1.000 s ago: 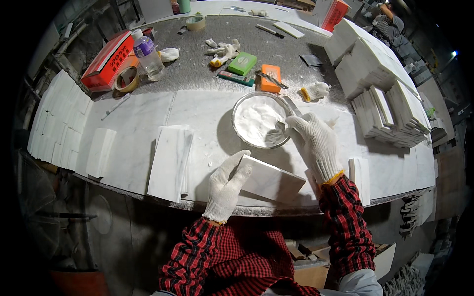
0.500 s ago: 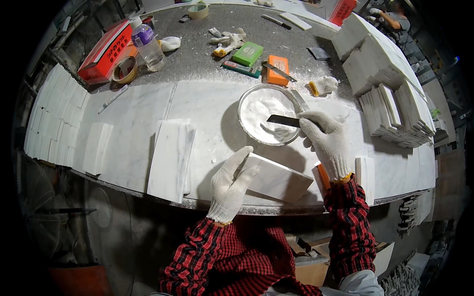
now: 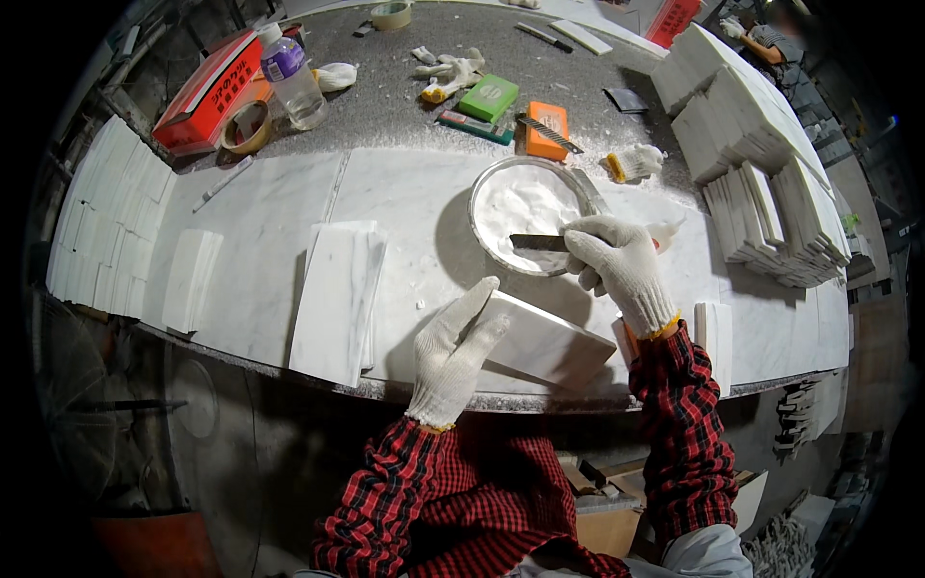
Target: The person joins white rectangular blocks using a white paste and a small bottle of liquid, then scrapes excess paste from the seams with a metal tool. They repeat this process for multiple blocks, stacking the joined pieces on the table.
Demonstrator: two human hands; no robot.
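My left hand (image 3: 449, 358), in a white knit glove, grips one end of a white marble tile (image 3: 551, 339), which is tilted near the table's front edge. My right hand (image 3: 626, 275), gloved the same way, is closed round a flat dark blade (image 3: 536, 243); any handle is hidden by the fingers. The blade's tip reaches into a round metal bowl (image 3: 474, 223) of white paste (image 3: 525, 200), at the near side of the bowl. A second flat strip (image 3: 590, 193) leans by the bowl's right rim. Under my right wrist, an orange object (image 3: 626, 339) partly shows.
Marble tiles (image 3: 337, 299) lie left of my left hand; stacked tiles (image 3: 106, 226) line the left edge, with taller stacks (image 3: 742, 125) at right. Beyond the bowl are orange (image 3: 547, 130) and green boxes (image 3: 488, 98), loose gloves (image 3: 636, 164) and a bottle (image 3: 294, 82). A person (image 3: 766, 39) sits far right.
My right hand has moved slightly left and down, bringing the blade lower into the near part of the paste. My left hand still holds the tile in much the same place.
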